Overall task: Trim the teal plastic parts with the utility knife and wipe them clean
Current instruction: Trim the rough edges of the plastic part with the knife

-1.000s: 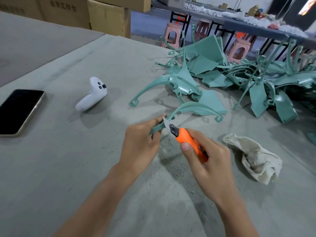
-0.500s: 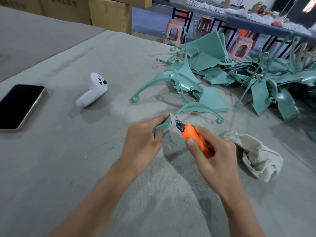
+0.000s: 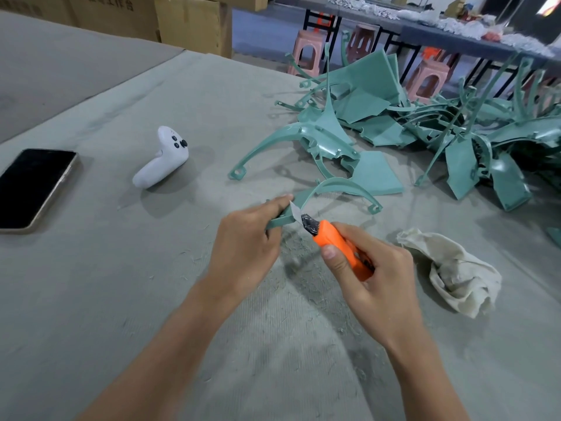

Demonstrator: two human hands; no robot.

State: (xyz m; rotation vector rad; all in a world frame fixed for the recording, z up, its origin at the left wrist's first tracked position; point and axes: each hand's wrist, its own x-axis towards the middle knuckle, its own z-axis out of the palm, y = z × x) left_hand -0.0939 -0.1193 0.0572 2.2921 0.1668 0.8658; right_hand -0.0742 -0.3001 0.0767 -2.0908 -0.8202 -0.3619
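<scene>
Trimming step in hand. Left hand [image 3: 246, 238] pinches one end of a curved teal part [image 3: 337, 185], fingers curled round the strip. The arc runs out beyond the fingertips; whether its far end rests on the table [image 3: 91, 299] I cannot tell.

Right hand [image 3: 376, 278] grips the knife [image 3: 340, 247], fingers wrapped round the orange body, thumb pressed on its near side. The blade [image 3: 295, 212] is out and touches the part's edge just beside the left fingertips.

Shavings [image 3: 303, 262] lie under both hands.

Judgement: mid-trim on this piece. The next stroke wants a shallow blade angle and light force, drawn away from the left fingertips, which sit very close.

Wiping not yet done: the rag [image 3: 455, 275] lies just beyond the right knuckles, untouched. A pile [image 3: 455, 129] of parts waits well past the fingertips.
</scene>
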